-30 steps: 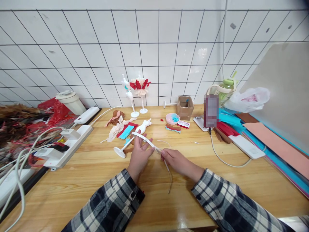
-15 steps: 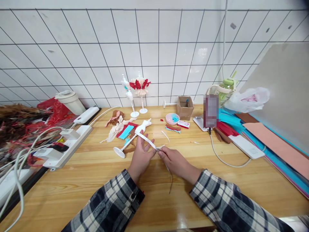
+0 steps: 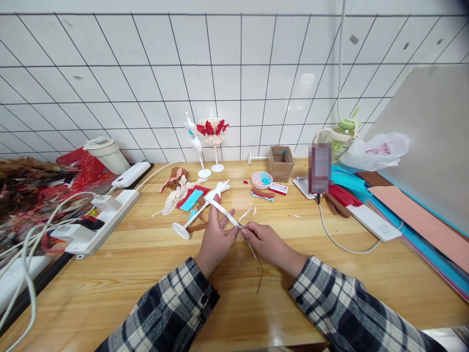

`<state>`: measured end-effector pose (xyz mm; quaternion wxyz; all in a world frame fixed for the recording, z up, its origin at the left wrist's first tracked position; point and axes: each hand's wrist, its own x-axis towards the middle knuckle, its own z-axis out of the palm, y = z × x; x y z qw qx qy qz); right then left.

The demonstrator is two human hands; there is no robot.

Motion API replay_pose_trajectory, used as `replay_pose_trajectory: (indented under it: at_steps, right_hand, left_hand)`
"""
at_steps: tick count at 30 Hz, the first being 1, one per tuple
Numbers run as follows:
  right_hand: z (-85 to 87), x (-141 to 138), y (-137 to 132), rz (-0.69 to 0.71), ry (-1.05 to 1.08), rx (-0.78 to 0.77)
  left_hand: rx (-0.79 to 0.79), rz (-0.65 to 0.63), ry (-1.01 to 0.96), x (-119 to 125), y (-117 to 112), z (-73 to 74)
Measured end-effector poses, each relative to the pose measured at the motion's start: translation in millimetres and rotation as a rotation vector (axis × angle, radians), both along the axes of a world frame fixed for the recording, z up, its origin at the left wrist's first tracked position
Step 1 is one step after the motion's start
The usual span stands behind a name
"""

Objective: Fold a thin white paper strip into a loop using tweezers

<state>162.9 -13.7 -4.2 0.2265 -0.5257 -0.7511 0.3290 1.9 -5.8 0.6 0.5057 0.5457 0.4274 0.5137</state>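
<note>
White tiled wall behind, wooden tabletop [image 3: 330,274] cluttered with scraps and cables. White mannequin stand [image 3: 200,210] lies tipped beside left hand. Left hand [image 3: 216,237], fingers half spread, holds up white strip [image 3: 224,211]; right hand [image 3: 267,244] pinched shut on strip's near part, tail trailing onto table. Judgement: keep strip taut, pinch close together. Versus second ago: hands closer, strip steeper, loose end [image 3: 246,214] curled up farther back.
</note>
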Motion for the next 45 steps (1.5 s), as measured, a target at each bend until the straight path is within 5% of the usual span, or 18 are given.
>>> replay_pose_trajectory:
  at_steps: [11, 17, 23, 28, 31, 33, 37, 42, 45]
  right_hand:
    - [3.8, 3, 0, -0.032, -0.167, 0.040]
    - [10.8, 17, 1, 0.172, -0.078, 0.075]
    - [1.1, 19, 11, 0.092, -0.170, 0.030]
    - [4.1, 37, 21, -0.130, -0.315, -0.081]
    - [9.0, 51, 21, 0.174, -0.233, -0.294]
    - [9.2, 57, 21, 0.259, -0.139, -0.265]
    - [4.5, 61, 26, -0.039, -0.275, 0.003]
    - [4.5, 70, 34, -0.316, -0.537, 0.056]
    - [6.8, 71, 36, -0.441, -0.411, 0.078]
  left_hand:
    - [0.011, 0.030, 0.022, -1, 1, -3.0]
    - [-0.041, 0.077, -0.032, -2, 4, 0.5]
    - [-0.034, 0.114, -0.060, -2, 4, 2.4]
    - [-0.072, 0.143, -0.122, -2, 8, -0.5]
    - [-0.080, 0.149, -0.120, -2, 9, -2.6]
    - [-0.074, 0.158, -0.123, -3, 10, -3.7]
    - [-0.079, 0.174, -0.164, -7, 13, -4.7]
    - [-0.008, 0.248, -0.246, -12, 15, -3.0]
    - [-0.006, 0.255, -0.269, -13, 16, -3.1]
